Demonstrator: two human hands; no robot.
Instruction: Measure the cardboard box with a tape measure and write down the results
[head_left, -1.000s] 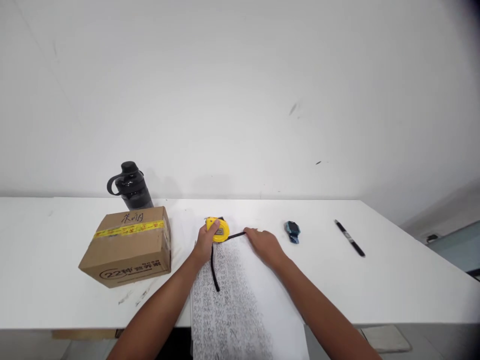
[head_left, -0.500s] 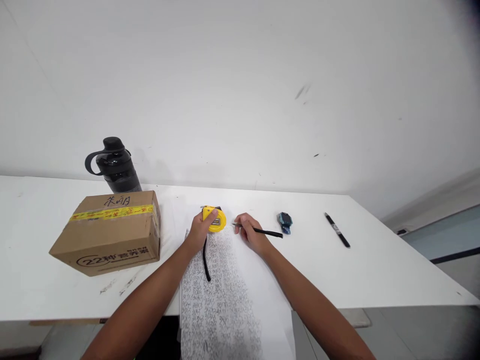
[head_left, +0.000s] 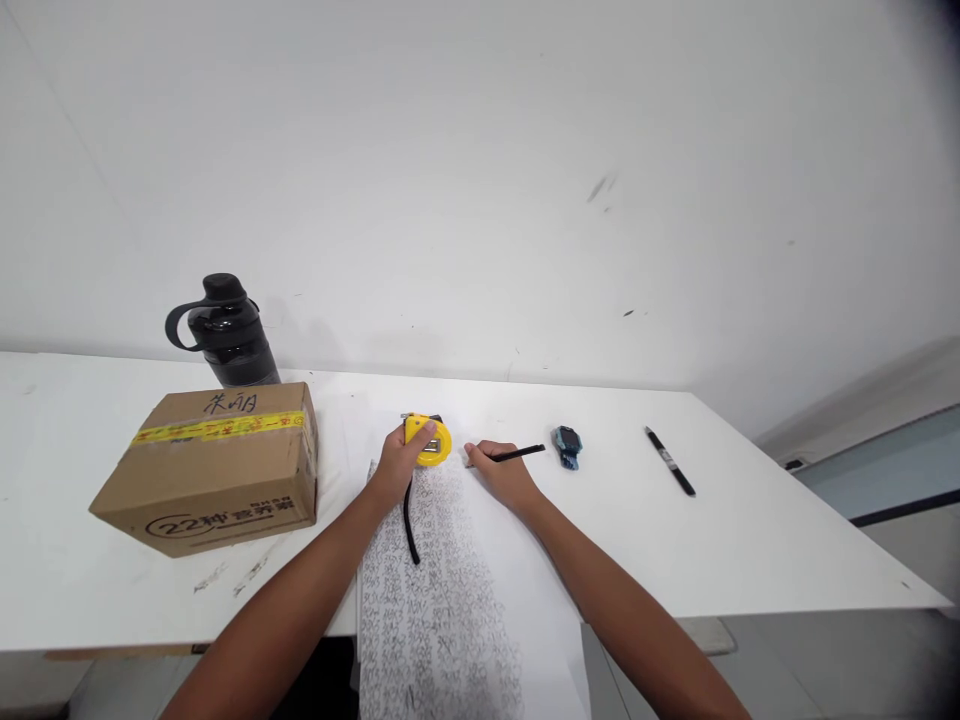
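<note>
My left hand [head_left: 397, 468] is closed around a yellow tape measure [head_left: 438, 447], its thumb lying over the front. From below that hand a black strap [head_left: 409, 530] hangs down across the paper. In my right hand [head_left: 502, 472] a black pen [head_left: 521, 453] is pinched, its tip end down by the fingertips and its back end to the right. Under both hands lies a long sheet of paper [head_left: 540, 650], its left part covered with dense handwriting and its right part plain; the lower end reaches past the table edge.
At the left stands a cardboard box [head_left: 217, 480] with yellow tape, and behind it a black water bottle [head_left: 236, 340]. A blue watch [head_left: 568, 446] lies right of my right hand. Farther right is another black pen [head_left: 670, 461]. The white table [head_left: 750, 560] meets a wall at the back.
The pen in my right hand has turned, its back end now higher and closer in. My right fingers have shifted on it. My left hand keeps the tape measure in place.
</note>
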